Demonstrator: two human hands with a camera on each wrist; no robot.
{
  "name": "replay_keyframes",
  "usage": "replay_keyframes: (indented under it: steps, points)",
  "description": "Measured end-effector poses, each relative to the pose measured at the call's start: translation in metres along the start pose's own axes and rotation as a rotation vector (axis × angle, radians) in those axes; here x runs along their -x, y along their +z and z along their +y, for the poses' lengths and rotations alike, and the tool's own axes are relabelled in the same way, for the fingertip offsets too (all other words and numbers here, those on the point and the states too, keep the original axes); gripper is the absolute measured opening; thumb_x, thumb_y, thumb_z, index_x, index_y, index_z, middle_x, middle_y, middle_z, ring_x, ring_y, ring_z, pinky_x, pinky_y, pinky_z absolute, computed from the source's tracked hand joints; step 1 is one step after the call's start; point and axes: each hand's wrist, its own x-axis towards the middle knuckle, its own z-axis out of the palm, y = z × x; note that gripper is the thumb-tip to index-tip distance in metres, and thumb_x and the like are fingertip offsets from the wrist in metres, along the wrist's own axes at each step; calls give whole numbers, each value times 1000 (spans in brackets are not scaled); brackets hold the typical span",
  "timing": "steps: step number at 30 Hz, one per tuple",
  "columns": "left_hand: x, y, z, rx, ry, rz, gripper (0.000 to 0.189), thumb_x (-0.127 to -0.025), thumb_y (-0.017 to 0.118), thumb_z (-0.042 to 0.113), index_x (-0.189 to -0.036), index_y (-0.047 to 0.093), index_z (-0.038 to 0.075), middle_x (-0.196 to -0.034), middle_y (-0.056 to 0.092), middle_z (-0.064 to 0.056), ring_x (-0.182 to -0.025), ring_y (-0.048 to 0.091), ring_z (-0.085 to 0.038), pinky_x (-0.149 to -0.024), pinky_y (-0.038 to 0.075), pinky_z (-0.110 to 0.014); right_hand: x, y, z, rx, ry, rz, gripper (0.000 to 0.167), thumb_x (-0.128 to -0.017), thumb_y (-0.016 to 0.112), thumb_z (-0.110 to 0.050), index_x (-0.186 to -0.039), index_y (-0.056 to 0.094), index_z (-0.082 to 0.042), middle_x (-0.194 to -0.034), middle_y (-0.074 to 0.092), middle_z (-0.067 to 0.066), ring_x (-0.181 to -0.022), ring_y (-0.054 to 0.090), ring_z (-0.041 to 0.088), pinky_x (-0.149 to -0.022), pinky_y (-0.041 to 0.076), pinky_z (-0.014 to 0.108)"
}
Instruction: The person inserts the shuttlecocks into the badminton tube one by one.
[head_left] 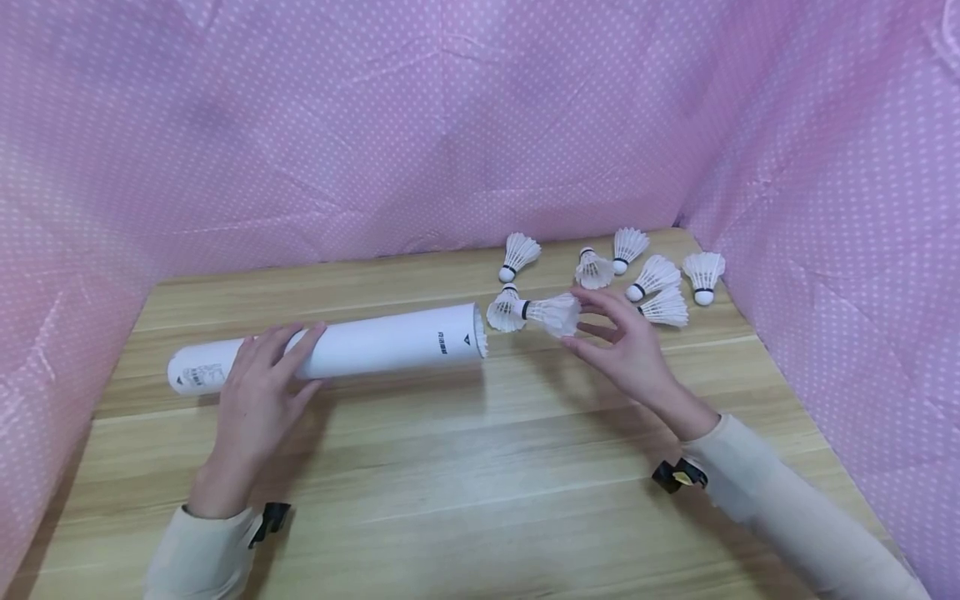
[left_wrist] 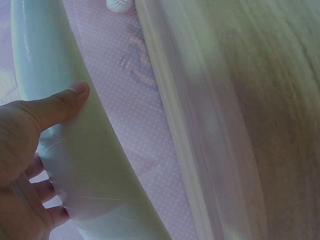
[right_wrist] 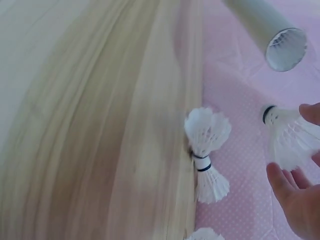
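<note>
My left hand [head_left: 258, 400] grips a long white shuttlecock tube [head_left: 382, 342], fingers over its top and thumb along the near side. The tube lies sideways, slightly tilted, its open end facing right; feather tips [head_left: 482, 333] show in that mouth. In the left wrist view the thumb [left_wrist: 65, 105] presses on the tube wall. With its fingertips, my right hand [head_left: 630, 354] holds a white shuttlecock [head_left: 555, 314] by the feather rim. The cork of this shuttlecock points left, a short way from the tube's mouth. In the right wrist view the tube's round opening [right_wrist: 286, 50] shows feathers inside.
Behind the held shuttlecock another shuttlecock [head_left: 504, 310] stands on its feathers, with one more [head_left: 519, 254] lying beyond it. Several others [head_left: 654, 275] are scattered at the back right, past my right hand. Pink dotted cloth [head_left: 442, 125] walls the wooden table [head_left: 465, 483] at back and sides.
</note>
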Motion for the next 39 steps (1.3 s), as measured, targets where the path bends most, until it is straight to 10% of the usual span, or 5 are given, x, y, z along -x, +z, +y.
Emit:
replay_keyframes:
  steps: [10, 39]
  points:
    - [0, 4, -1, 3, 21, 3, 90, -58, 94, -6, -139, 61, 16, -131, 59, -21, -122, 52, -44, -118, 27, -58, -3, 9, -13, -296, 114, -144, 66, -79, 74, 17, -139, 48, 11, -137, 53, 17, -121, 55, 28, -101, 51, 44]
    - [-1, 5, 6, -1, 37, -29, 92, -59, 95, -4, -141, 60, 18, -134, 58, -21, -126, 50, -44, -118, 24, -59, -8, 49, -28, -317, 148, -269, 63, -82, 76, 12, -139, 52, 6, -137, 56, 17, -120, 57, 40, -99, 53, 40]
